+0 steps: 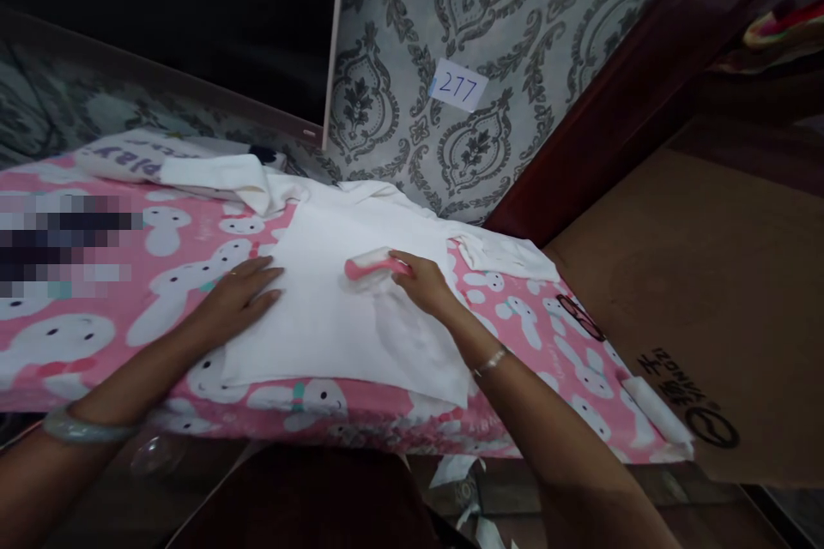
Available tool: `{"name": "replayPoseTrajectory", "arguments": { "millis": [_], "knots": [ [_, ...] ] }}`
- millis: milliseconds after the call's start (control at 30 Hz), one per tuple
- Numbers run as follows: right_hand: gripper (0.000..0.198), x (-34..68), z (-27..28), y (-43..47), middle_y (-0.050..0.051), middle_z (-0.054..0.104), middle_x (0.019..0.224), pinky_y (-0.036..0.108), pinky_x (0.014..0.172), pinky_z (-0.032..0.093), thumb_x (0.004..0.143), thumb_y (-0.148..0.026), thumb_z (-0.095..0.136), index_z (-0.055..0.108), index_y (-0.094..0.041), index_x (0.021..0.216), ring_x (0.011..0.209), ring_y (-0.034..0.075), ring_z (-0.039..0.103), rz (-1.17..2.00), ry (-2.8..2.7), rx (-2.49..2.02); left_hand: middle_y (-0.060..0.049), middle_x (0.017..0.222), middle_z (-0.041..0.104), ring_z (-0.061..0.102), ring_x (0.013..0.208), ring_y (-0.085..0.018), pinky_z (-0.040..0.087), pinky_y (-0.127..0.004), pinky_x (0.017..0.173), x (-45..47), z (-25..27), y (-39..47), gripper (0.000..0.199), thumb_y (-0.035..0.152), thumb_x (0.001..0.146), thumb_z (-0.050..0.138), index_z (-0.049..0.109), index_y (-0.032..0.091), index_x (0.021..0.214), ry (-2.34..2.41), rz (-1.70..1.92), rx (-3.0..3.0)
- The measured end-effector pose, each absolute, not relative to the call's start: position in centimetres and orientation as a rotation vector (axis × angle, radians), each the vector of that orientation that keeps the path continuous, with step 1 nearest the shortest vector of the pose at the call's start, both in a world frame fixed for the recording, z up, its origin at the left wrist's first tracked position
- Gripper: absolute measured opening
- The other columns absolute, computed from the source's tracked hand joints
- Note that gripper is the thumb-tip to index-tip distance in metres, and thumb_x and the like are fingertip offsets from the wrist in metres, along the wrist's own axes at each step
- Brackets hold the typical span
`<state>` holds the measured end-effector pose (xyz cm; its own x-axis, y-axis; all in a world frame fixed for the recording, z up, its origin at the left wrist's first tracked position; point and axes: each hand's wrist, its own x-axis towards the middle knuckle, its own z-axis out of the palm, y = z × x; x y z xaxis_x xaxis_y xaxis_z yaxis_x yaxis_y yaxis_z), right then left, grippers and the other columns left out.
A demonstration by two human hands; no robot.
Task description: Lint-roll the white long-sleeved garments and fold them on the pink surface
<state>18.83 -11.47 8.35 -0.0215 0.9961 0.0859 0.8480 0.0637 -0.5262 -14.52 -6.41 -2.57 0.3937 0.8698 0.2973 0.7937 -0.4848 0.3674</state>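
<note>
A white long-sleeved top [322, 334] lies spread flat on a pink cloth [171, 244] printed with white rabbits. My right hand [421, 281] is closed round the pink handle of a lint roller [370, 264], whose white roll rests on or just over the middle of the top. With fingers stretched out, my left hand [241, 296] lies flat at the top's left edge, partly on the pink cloth. One sleeve [219, 174] is folded over at the upper left and the other [508, 253] reaches out to the right.
A large dark screen [173, 17] stands behind on the left. A cardboard box [695, 292] borders the right side. On the cloth lie dark-rimmed glasses [579, 317], a white roll [657, 416] and a printed pillow [129, 159]. A paper marked 277 [458, 86] hangs on the wall.
</note>
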Motion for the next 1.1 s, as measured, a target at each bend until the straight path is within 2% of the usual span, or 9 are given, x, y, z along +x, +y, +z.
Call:
{"name": "replayPoseTrajectory", "arguments": {
  "millis": [100, 233, 433, 533, 633, 767, 833, 967, 1100],
  "knots": [
    [0.046, 17.3, 7.6, -11.0, 0.009, 0.064, 0.136, 0.039, 0.107, 0.045, 0.088, -0.015, 0.059, 0.063, -0.019, 0.133, 0.126, 0.027, 0.059, 0.442, -2.019, -1.873, -0.018, 0.150, 0.047, 0.040, 0.141, -0.032, 0.030, -0.048, 0.118, -14.7, -2.6, -6.4, 0.077, 0.069, 0.090, 0.024, 0.063, 0.013, 0.127, 1.466, 0.665, 2.517],
    [0.048, 21.2, 7.4, -17.9, 0.007, 0.066, 0.132, 0.041, 0.103, 0.048, 0.086, -0.016, 0.057, 0.064, -0.022, 0.133, 0.120, 0.027, 0.063, 0.491, -2.065, -1.863, -0.015, 0.151, 0.047, 0.041, 0.140, -0.032, 0.034, -0.050, 0.116, -14.6, -2.7, -6.3, 0.063, 0.057, 0.090, 0.033, 0.060, 0.017, 0.130, 1.454, 0.631, 2.558],
    [0.040, 28.5, 9.7, -29.4, 0.005, 0.068, 0.128, 0.044, 0.095, 0.054, 0.088, -0.036, 0.057, 0.068, -0.034, 0.127, 0.113, 0.029, 0.067, 0.754, -1.993, -2.042, -0.010, 0.150, 0.049, 0.039, 0.142, -0.031, 0.032, -0.051, 0.116, -14.0, -2.8, -6.2, 0.056, 0.052, 0.088, 0.038, 0.058, 0.022, 0.131, 1.470, 0.608, 2.552],
    [0.044, 28.1, 10.6, -28.6, 0.005, 0.064, 0.133, 0.043, 0.098, 0.052, 0.088, -0.038, 0.057, 0.065, -0.031, 0.130, 0.117, 0.028, 0.065, 0.790, -1.934, -1.962, -0.010, 0.150, 0.048, 0.040, 0.141, -0.028, 0.031, -0.048, 0.118, -13.9, -2.7, -6.3, 0.060, 0.057, 0.090, 0.031, 0.058, 0.021, 0.130, 1.456, 0.692, 2.501],
    [0.051, 24.4, 10.0, -23.6, 0.005, 0.061, 0.138, 0.042, 0.103, 0.048, 0.086, -0.031, 0.060, 0.060, -0.027, 0.137, 0.122, 0.027, 0.062, 0.752, -1.912, -1.790, -0.011, 0.147, 0.050, 0.041, 0.140, -0.026, 0.031, -0.046, 0.118, -14.1, -2.5, -6.4, 0.066, 0.061, 0.091, 0.025, 0.058, 0.019, 0.131, 1.521, 0.812, 2.381],
    [0.049, 16.8, 8.1, -15.6, 0.003, 0.064, 0.135, 0.042, 0.107, 0.046, 0.084, -0.019, 0.062, 0.064, -0.027, 0.132, 0.124, 0.025, 0.061, 0.671, -2.003, -1.649, -0.012, 0.143, 0.055, 0.045, 0.136, -0.027, 0.033, -0.047, 0.117, -14.5, -2.2, -6.7, 0.060, 0.054, 0.090, 0.031, 0.060, 0.017, 0.128, 1.615, 0.900, 2.252],
    [0.049, 13.9, 7.5, -13.6, 0.006, 0.063, 0.136, 0.041, 0.108, 0.045, 0.085, -0.017, 0.061, 0.063, -0.023, 0.134, 0.126, 0.025, 0.059, 0.601, -2.050, -1.670, -0.012, 0.141, 0.056, 0.047, 0.134, -0.027, 0.033, -0.047, 0.116, -14.6, -2.1, -6.7, 0.057, 0.049, 0.089, 0.033, 0.060, 0.016, 0.126, 1.633, 0.904, 2.236],
    [0.049, 13.9, 7.5, -16.1, 0.011, 0.063, 0.137, 0.042, 0.106, 0.046, 0.088, -0.015, 0.055, 0.060, -0.017, 0.137, 0.125, 0.028, 0.059, 0.531, -2.199, -1.725, -0.012, 0.141, 0.057, 0.047, 0.134, -0.027, 0.034, -0.048, 0.116, -14.5, -2.1, -6.5, 0.052, 0.044, 0.088, 0.036, 0.061, 0.016, 0.124, 1.631, 0.877, 2.261],
    [0.045, 19.9, 9.2, -23.5, 0.006, 0.067, 0.131, 0.040, 0.098, 0.051, 0.090, -0.021, 0.052, 0.063, -0.028, 0.133, 0.116, 0.027, 0.065, 0.598, -2.272, -1.757, -0.014, 0.140, 0.057, 0.047, 0.134, -0.029, 0.033, -0.051, 0.115, -14.4, -2.2, -6.4, 0.052, 0.044, 0.088, 0.038, 0.061, 0.015, 0.123, 1.565, 0.927, 2.267]
  ]
}}
